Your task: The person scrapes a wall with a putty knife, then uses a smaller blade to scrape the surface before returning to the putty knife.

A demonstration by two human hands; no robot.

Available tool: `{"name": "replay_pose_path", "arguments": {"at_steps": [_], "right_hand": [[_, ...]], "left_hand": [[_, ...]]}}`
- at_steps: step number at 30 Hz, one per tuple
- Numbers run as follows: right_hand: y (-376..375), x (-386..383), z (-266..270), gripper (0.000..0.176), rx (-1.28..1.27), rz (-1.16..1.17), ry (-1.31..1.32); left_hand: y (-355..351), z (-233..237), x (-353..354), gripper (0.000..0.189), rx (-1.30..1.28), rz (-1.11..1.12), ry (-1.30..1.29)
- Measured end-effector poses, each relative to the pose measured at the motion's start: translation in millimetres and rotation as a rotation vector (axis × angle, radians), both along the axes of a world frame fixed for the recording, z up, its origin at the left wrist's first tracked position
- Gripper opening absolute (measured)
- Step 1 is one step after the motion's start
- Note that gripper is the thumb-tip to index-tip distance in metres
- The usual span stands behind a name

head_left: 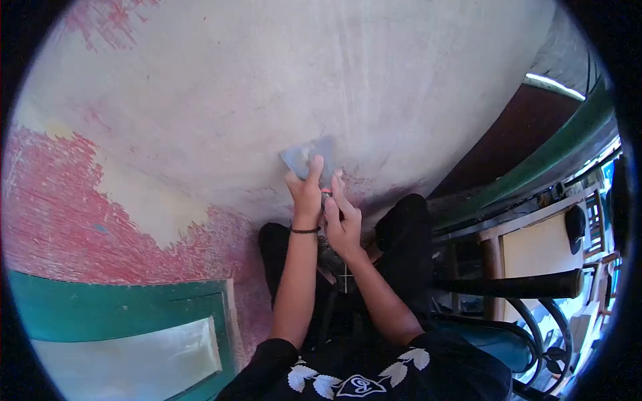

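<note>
Scraper [309,155] against wall [254,87] | in left hand [307,195], right hand [344,228] | logo [361,385] illegible

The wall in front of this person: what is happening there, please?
A seated person holds a scraper with both hands, its blade against the pale part of the wall. The left hand has a finger on the blade; the right hand is at the handle. Rough red patches show at the left and just below the blade.
</note>
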State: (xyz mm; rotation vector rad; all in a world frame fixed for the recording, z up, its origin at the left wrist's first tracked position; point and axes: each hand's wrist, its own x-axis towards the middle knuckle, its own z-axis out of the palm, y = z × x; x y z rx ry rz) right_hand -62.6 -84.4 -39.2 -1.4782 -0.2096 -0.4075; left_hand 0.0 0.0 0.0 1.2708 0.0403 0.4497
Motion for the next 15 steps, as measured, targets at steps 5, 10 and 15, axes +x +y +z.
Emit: {"name": "replay_pose_path", "arguments": {"at_steps": [5,10,15], "right_hand": [[-12.0,-17.9,-58.4,0.045,-0.045,0.053,0.118],[-20.2,-7.2,7.2,0.044,0.027,0.088,0.064],[-22.3,1.5,38.3,0.044,0.000,0.058,0.019]], "left_hand": [[-14.4,-49.1,-21.7,0.026,-0.189,-0.087,0.191],[-24.6,8.6,-13.6,0.025,-0.152,-0.024,0.091],[-21.0,32.0,1.2,0.022,-0.146,-0.048,0.001]]}}
